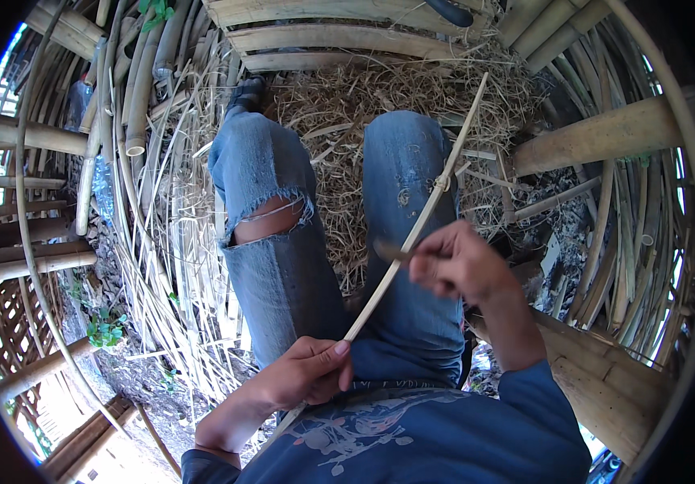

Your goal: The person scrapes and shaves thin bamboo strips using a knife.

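A long pale bamboo strip runs slantwise across my lap, from beside my waist up past the knee at right, with a knot-like node in its upper half. My left hand is closed round its lower part, thumb on top. Higher up, my right hand is closed on what looks like a small knife, whose brownish blade lies across the strip. Its handle is hidden in my fingers. The strip's lower end passes under my left hand and along my shirt.
Curly bamboo shavings cover the ground between and beyond my legs. Many thin split strips lie to the left. Bamboo slats stand ahead, and a thick bamboo pole juts in from the right.
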{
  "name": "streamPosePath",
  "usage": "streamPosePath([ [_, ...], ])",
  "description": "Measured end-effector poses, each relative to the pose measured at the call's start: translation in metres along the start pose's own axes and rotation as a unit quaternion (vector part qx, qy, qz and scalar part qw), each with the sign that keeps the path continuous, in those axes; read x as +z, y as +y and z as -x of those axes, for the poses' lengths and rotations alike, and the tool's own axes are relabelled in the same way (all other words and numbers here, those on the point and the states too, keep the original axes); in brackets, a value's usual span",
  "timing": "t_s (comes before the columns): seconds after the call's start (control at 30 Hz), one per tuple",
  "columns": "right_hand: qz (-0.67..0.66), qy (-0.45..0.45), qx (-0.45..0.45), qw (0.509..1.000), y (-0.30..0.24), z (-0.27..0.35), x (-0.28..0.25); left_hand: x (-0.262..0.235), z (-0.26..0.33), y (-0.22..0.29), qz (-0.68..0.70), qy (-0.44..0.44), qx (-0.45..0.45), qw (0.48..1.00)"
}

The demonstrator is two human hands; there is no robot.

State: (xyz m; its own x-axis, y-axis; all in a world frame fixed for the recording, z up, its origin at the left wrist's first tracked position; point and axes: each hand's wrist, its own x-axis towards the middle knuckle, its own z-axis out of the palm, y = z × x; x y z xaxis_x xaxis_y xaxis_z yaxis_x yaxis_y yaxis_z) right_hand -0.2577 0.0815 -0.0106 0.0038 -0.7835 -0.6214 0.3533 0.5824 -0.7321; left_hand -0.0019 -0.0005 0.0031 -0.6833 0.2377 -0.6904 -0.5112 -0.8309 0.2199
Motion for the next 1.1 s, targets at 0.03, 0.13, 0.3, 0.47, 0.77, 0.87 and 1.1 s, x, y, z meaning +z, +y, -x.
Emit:
streamPosePath([
  [0.03, -0.047, 0.065, -0.03, 0.996, -0.006, -0.002, -0.018, 0.002, 0.004, 0.0, -0.001, -0.002, -0.002, 1.0],
  [0.13, -0.113, 0.166, -0.088, 0.976, -0.014, -0.002, -0.058, 0.007, 0.008, 0.001, -0.005, 0.017, 0.001, 1.0],
  [0.3, -0.006, 0.036, 0.015, 0.999, -0.01, -0.002, -0.013, 0.001, 0.004, -0.001, 0.014, 0.001, -0.011, 1.0],
  [0.47, -0.173, 0.195, -0.123, 0.958, -0.017, -0.008, -0.089, 0.005, 0.014, -0.004, 0.016, -0.01, -0.003, 1.0],
  [0.77, -0.234, 0.183, -0.164, 0.941, 0.016, 0.001, 0.007, -0.017, -0.018, -0.005, 0.132, -0.144, 0.065, 0.978],
  [0.87, -0.271, 0.135, -0.128, 0.944, 0.029, 0.0, 0.047, -0.018, -0.028, 0.002, 0.205, -0.202, 0.039, 0.957],
  [1.1, -0.251, 0.102, -0.144, 0.952, 0.028, -0.013, 0.047, 0.003, -0.035, 0.006, 0.121, -0.137, 0.078, 0.98],
])
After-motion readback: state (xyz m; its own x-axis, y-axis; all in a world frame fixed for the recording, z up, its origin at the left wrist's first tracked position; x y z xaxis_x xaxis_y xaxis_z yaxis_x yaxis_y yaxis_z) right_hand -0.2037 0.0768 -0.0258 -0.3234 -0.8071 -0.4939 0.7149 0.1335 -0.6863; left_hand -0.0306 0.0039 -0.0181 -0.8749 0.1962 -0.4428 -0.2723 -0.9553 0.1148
